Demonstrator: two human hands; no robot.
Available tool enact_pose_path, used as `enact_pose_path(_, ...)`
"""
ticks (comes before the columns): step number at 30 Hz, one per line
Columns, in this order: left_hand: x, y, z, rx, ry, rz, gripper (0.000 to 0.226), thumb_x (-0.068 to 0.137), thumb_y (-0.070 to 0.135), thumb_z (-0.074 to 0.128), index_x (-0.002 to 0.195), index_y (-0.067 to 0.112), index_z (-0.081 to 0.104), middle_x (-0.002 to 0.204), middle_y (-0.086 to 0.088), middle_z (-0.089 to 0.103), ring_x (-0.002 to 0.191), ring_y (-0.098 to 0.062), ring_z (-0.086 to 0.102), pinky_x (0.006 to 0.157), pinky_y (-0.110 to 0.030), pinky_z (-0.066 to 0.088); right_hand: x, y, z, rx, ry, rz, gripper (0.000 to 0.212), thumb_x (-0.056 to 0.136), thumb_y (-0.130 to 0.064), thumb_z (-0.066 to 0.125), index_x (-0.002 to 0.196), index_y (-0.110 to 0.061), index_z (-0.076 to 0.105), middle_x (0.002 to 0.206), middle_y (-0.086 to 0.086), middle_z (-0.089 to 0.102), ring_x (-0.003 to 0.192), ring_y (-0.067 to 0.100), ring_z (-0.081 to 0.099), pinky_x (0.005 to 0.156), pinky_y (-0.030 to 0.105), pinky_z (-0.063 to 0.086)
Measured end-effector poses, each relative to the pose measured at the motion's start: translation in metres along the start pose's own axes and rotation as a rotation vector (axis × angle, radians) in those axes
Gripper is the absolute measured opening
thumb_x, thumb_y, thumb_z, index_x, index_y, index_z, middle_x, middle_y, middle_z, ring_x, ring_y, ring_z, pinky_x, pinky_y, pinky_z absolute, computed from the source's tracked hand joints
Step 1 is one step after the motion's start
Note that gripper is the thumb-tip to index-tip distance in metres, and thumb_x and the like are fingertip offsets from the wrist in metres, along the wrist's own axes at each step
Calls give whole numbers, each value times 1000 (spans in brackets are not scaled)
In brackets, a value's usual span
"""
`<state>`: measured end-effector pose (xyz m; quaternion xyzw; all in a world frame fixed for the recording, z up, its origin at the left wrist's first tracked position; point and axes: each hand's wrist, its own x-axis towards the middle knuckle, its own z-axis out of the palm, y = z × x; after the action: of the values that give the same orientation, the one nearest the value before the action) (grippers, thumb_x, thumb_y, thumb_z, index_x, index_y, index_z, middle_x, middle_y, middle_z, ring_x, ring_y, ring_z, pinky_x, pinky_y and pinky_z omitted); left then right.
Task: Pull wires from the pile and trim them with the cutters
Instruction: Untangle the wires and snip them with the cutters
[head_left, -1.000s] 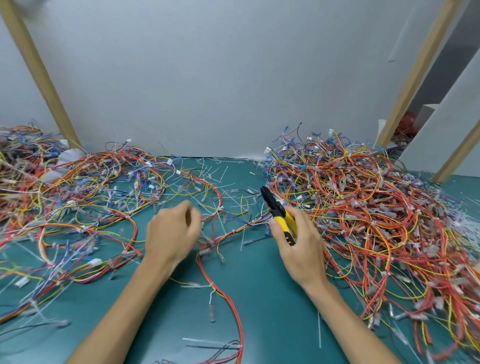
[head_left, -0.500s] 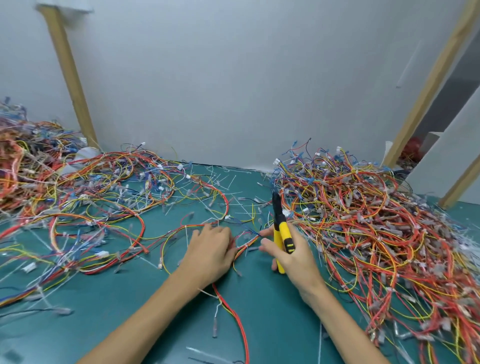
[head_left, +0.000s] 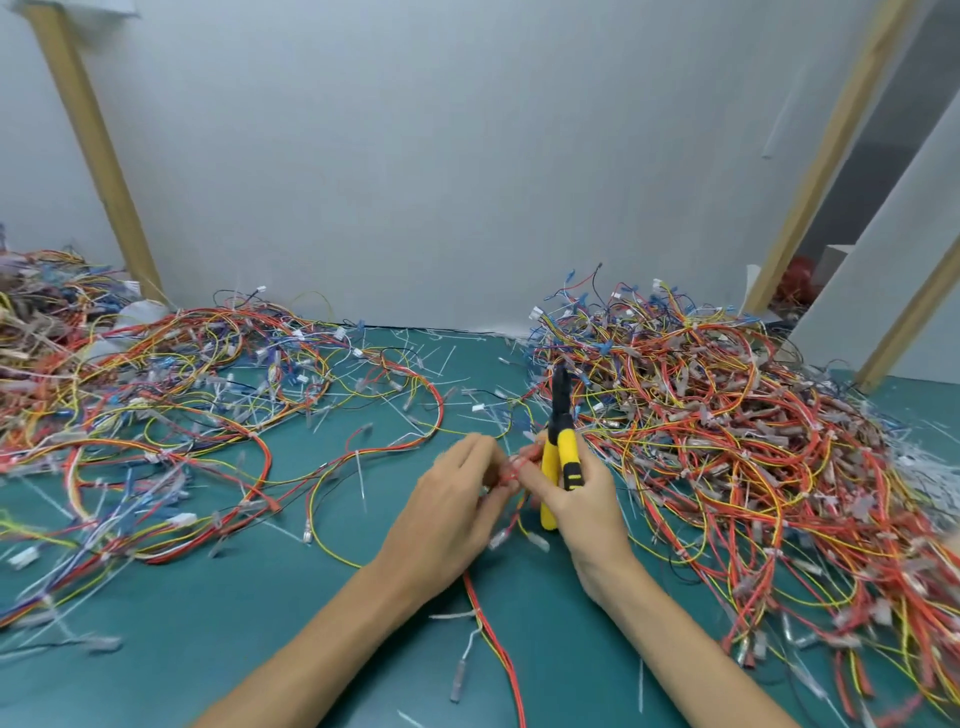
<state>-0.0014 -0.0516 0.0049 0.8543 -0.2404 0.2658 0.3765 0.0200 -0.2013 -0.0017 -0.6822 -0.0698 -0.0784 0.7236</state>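
Observation:
A big tangled pile of red, yellow and blue wires (head_left: 727, 431) covers the right of the green table. My right hand (head_left: 576, 499) grips the yellow-handled cutters (head_left: 563, 457), black jaws pointing up and away. My left hand (head_left: 457, 493) sits just left of it, fingers curled on a bundle of red wires (head_left: 511, 467) held between both hands. That bundle trails down toward me as a red and yellow strand (head_left: 493, 644).
A flatter spread of wires (head_left: 171, 395) covers the left of the green table (head_left: 260, 623), with a denser heap at the far left (head_left: 36, 312). White cable-tie offcuts litter the surface. Wooden posts (head_left: 98, 156) lean against the grey wall.
My left hand moved right and now meets my right hand at the red wire bundle. The cutters turned more upright. The view shifted slightly.

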Motion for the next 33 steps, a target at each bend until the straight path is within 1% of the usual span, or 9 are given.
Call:
enact_pose_path(7, 4, -10, 0, -232, 120, -237, 16, 88, 15, 69, 86, 20, 54, 71, 8, 60, 63, -7, 59, 60, -13, 42, 4, 3, -1, 159, -6, 99, 36, 80, 15, 67, 103, -13, 60, 84, -5, 69, 76, 5, 64, 68, 17, 51)
enact_pose_path(11, 7, -19, -5, -245, 197, -443, 45, 74, 21, 82, 104, 21, 49, 99, 5, 60, 62, -1, 64, 63, -7, 40, 4, 3, -1, 203, -24, 131, 38, 80, 21, 62, 102, -10, 59, 84, 1, 65, 74, 5, 64, 66, 17, 51)
enact_pose_path(13, 7, -22, -8, -100, 224, -386, 51, 68, 23, 85, 104, 22, 49, 105, 6, 50, 72, -2, 57, 71, -10, 39, 4, 2, -1, 236, -33, 136, 38, 81, 21, 61, 102, -10, 58, 85, 3, 64, 75, 7, 65, 66, 18, 52)
enact_pose_path(17, 5, -22, -6, 126, -9, 41, 7, 90, 13, 66, 96, 15, 63, 101, 3, 57, 96, -16, 53, 87, -33, 43, 4, 2, 0, 287, -23, 133, 38, 81, 20, 60, 104, -10, 58, 85, 3, 65, 77, 8, 65, 70, 19, 53)
enact_pose_path(21, 3, -21, -5, -29, -271, -221, 33, 103, 36, 38, 92, 15, 60, 86, 0, 65, 85, -17, 55, 82, -34, 43, 5, 0, -3, 365, 7, 142, 38, 82, 17, 60, 104, -14, 58, 87, 1, 69, 78, 13, 64, 69, 24, 50)
enact_pose_path(23, 3, -22, -8, -178, -340, -288, 38, 100, 47, 40, 89, 20, 64, 81, 3, 70, 75, -7, 59, 74, -21, 44, 5, -1, -4, 378, 3, 113, 38, 82, 17, 60, 104, -14, 58, 89, 2, 69, 79, 13, 65, 71, 26, 52)
enact_pose_path(26, 3, -21, -8, -278, -391, -279, 17, 96, 37, 56, 97, 25, 68, 77, 7, 71, 63, -3, 54, 63, -17, 44, 5, 1, -4, 346, -37, 86, 38, 82, 18, 60, 109, -10, 56, 94, 6, 69, 80, 17, 66, 70, 30, 56)
enact_pose_path(30, 8, -26, -11, -573, -431, -345, 12, 96, 9, 57, 102, 10, 68, 84, 1, 72, 71, -9, 59, 70, -21, 50, 7, 0, -8, 372, -131, 146, 44, 80, 19, 59, 114, -10, 55, 103, 8, 70, 88, 22, 67, 74, 33, 57)
enact_pose_path(33, 11, -31, -17, -677, -376, -407, 12, 94, 13, 61, 98, 4, 66, 76, 6, 66, 70, -6, 55, 62, -21, 47, 9, -6, -14, 74, -182, 6, 43, 81, 19, 62, 110, -12, 58, 106, 3, 72, 100, 24, 68, 86, 31, 54)
